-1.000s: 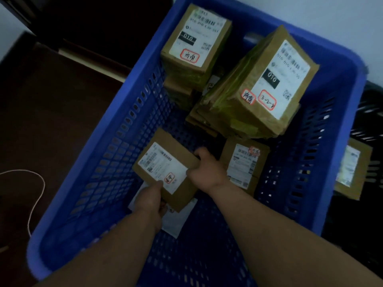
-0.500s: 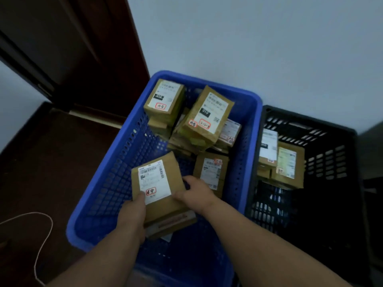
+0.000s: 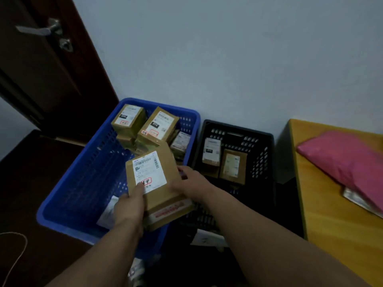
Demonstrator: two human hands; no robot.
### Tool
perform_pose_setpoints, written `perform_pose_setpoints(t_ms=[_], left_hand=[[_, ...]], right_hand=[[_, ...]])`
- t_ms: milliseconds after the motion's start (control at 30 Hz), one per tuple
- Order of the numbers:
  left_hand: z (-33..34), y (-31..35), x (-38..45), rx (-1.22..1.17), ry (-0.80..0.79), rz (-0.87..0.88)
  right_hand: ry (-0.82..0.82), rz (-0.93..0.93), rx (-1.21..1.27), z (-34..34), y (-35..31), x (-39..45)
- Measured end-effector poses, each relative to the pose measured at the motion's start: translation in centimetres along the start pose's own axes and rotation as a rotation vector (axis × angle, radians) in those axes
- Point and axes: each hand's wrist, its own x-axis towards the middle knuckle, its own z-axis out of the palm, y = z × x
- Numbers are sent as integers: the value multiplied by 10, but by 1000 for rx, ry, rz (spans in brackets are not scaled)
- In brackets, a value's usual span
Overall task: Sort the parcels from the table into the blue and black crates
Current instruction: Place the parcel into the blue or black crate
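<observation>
I hold a brown cardboard parcel (image 3: 160, 189) with a white label and a red stamp, raised above the blue crate's (image 3: 68, 195) right rim. My left hand (image 3: 130, 206) grips its lower left edge, thumb on the label. My right hand (image 3: 186, 183) grips its right side. Several brown parcels (image 3: 145, 125) are stacked at the far end of the blue crate, and a white packet (image 3: 107, 212) lies on its floor. The black crate (image 3: 267, 162) to the right holds two parcels (image 3: 223, 160). A pink parcel (image 3: 348, 162) lies on the yellow table (image 3: 331, 214).
A dark wooden door (image 3: 45, 65) with a metal handle stands at the left, and a pale wall runs behind the crates. A thin white cord (image 3: 14, 245) lies on the dark floor at the lower left. A flat silver packet (image 3: 360, 200) sits under the pink parcel.
Both hands have lifted the brown parcel from the blue crate's floor and moved it right, towards the black crate. The view has pulled back and up, bringing the black crate and table into sight.
</observation>
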Motion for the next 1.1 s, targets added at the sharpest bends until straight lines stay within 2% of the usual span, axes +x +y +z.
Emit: perform_pose_setpoints(t_ms=[200, 400, 567, 767, 933, 1100], left_hand=[[66, 11, -46, 169, -214, 144], [126, 5, -49, 364, -469, 58], [156, 6, -38, 499, -628, 38], [211, -21, 46, 722, -633, 12], [236, 6, 31, 776, -713, 35], [283, 5, 53, 752, -747, 71]], right_hand=[[168, 61, 199, -60, 46, -51], [236, 249, 360, -91, 98, -68], [294, 397, 377, -103, 124, -54], [347, 472, 438, -116, 142, -9], [372, 540, 497, -129, 167, 21], [446, 499, 528, -159, 193, 67]])
